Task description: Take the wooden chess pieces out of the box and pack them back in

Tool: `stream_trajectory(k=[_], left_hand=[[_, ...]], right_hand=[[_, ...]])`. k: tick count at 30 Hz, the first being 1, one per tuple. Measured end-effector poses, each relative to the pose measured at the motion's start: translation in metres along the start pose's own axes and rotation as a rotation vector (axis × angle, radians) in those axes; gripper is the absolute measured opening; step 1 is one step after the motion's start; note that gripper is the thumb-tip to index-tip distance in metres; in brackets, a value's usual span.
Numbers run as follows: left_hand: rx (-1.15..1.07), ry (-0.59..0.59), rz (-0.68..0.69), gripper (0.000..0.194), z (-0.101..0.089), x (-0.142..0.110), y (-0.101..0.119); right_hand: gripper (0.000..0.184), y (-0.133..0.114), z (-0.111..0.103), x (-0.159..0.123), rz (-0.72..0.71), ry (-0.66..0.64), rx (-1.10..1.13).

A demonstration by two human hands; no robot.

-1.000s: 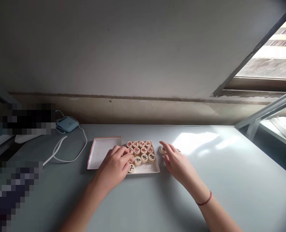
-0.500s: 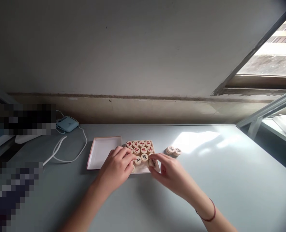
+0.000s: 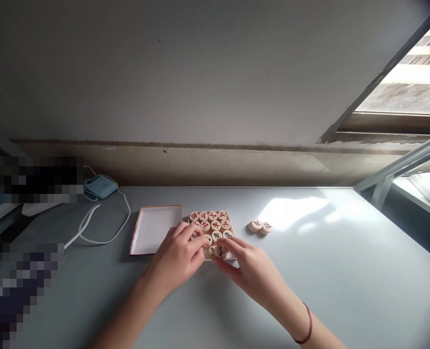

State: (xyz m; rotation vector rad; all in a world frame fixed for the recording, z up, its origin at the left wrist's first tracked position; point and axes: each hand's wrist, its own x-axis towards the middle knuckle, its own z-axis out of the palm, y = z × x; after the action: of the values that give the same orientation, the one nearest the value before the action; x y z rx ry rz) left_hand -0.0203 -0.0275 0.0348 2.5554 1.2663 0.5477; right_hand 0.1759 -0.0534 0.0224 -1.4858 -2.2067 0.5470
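A shallow box (image 3: 233,236) holds rows of round wooden xiangqi pieces, red characters (image 3: 215,225) in the back rows and black ones (image 3: 216,236) nearer me. My left hand (image 3: 182,247) lies over the box's left side, fingers bent and apart, its fingertips touching pieces and covering some of them. Between the thumb and fingers of my right hand (image 3: 244,259) is a black-lettered xiangqi piece (image 3: 221,252), in the front row beside another piece (image 3: 212,251). To the right of the box, a few more xiangqi pieces (image 3: 261,226) sit close together on the table.
Left of the box lies its white-lined lid (image 3: 156,228), open side up. Farther left are a light blue device (image 3: 101,186) and a white cable (image 3: 129,213) on the grey table (image 3: 331,281). A wall rises behind; a metal frame (image 3: 400,165) stands at right.
My right hand has moved left and toward me with a piece. A black piece now shows at the right end of the third row. My left hand has shifted slightly right.
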Motion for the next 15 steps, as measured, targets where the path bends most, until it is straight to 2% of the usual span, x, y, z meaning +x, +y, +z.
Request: stream_trajectory(k=[4, 8, 15], left_hand=[[0.018, -0.072, 0.046, 0.031, 0.001, -0.001, 0.008], [0.042, -0.147, 0.022, 0.033, 0.004, -0.002, 0.014], [0.075, -0.146, -0.032, 0.028, 0.001, -0.002, 0.013]], right_hand=[[0.004, 0.003, -0.009, 0.002, 0.029, 0.003, 0.016], [0.008, 0.006, -0.013, 0.002, 0.040, 0.010, 0.018], [0.004, 0.003, -0.009, 0.000, 0.011, -0.049, 0.042]])
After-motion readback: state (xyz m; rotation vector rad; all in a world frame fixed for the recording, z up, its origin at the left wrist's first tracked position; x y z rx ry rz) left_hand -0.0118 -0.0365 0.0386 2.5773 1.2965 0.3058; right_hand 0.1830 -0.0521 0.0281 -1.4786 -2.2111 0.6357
